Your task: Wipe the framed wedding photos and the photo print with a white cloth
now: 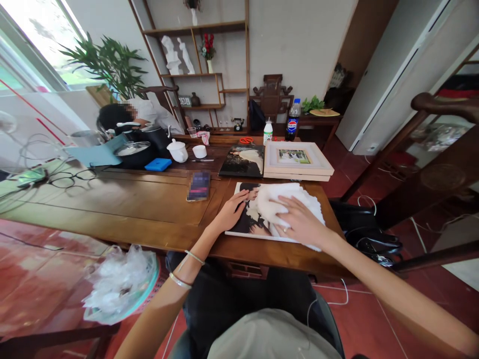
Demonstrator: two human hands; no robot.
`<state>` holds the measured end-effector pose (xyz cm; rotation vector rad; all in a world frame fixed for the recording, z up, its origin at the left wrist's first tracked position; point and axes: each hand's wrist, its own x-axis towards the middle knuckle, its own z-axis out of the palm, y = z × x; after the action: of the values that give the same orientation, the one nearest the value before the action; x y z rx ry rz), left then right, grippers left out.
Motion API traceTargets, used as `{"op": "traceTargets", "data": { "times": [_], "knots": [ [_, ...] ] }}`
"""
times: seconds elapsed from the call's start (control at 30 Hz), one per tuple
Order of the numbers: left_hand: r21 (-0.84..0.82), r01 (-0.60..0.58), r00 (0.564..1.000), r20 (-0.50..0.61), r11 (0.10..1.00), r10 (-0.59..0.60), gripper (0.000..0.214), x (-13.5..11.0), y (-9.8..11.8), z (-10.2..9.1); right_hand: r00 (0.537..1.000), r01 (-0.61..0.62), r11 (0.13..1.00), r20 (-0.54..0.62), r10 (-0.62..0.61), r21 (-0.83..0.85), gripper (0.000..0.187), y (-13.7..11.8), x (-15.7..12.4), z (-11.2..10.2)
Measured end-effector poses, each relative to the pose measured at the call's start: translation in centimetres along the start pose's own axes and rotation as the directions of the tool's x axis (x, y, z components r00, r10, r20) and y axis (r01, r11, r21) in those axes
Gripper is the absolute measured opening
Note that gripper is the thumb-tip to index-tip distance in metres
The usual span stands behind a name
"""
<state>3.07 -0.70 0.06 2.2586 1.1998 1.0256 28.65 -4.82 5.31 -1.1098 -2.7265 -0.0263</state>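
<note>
A flat photo print (246,223) showing a couple lies on the wooden table right in front of me. My left hand (232,211) rests on its left side, palm down, fingers stretched out and open. Over the right half of the print is a bunched white cloth (271,203). My right hand (299,219) presses down on that cloth, its fingers curled into the folds, and a ring shows on one finger. The cloth hides the part of the picture under it. Just behind lie a second, dark photo panel (239,162) and a framed picture (318,157).
Behind the panels are orange-handled scissors (246,140), a small white bottle (268,132) and a cola bottle (293,121). Left stand a phone (198,186), a teapot (177,151) and a blue box (158,164). A plastic-lined basket (155,271) is on the floor. Someone leans at the far end.
</note>
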Motion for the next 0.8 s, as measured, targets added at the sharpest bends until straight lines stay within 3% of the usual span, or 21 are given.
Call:
{"op": "traceTargets", "data": {
  "times": [0.13,0.23,0.33,0.5,0.6,0.7,0.8],
  "knots": [
    [0.001,-0.009,1.0,-0.005,1.0,0.009,0.038,0.0,0.1,0.0,0.995,-0.094,0.994,-0.019,0.093,-0.063,0.037,3.1,4.4,0.2],
    [-0.001,-0.013,1.0,-0.012,1.0,0.013,0.038,0.0,0.1,0.0,0.993,-0.118,0.99,-0.023,0.116,-0.081,0.04,3.0,5.6,0.2],
    [0.0,-0.004,1.0,-0.01,1.0,0.004,0.038,0.1,0.2,0.0,0.994,-0.111,0.991,-0.017,0.11,-0.07,0.038,0.3,3.9,0.2],
    [-0.006,0.0,1.0,-0.008,1.0,-0.001,0.038,0.1,0.3,-0.1,0.998,-0.001,0.999,0.058,-0.001,0.038,0.038,-6.3,-2.0,0.2],
    [-0.005,0.002,1.0,-0.006,1.0,-0.002,0.038,0.1,0.3,-0.1,0.994,0.07,0.993,0.073,-0.077,0.1,0.033,-7.9,-3.6,0.1],
    [0.0,-0.002,1.0,0.001,1.0,0.002,0.038,0.1,0.3,-0.1,0.995,0.085,0.991,0.046,-0.09,0.107,0.035,-6.3,-2.1,0.1],
    [0.008,-0.01,1.0,0.003,1.0,0.01,0.039,0.1,0.2,-0.1,1.0,0.014,0.997,-0.007,-0.014,0.071,0.035,-2.9,1.6,0.5]
  ]
}}
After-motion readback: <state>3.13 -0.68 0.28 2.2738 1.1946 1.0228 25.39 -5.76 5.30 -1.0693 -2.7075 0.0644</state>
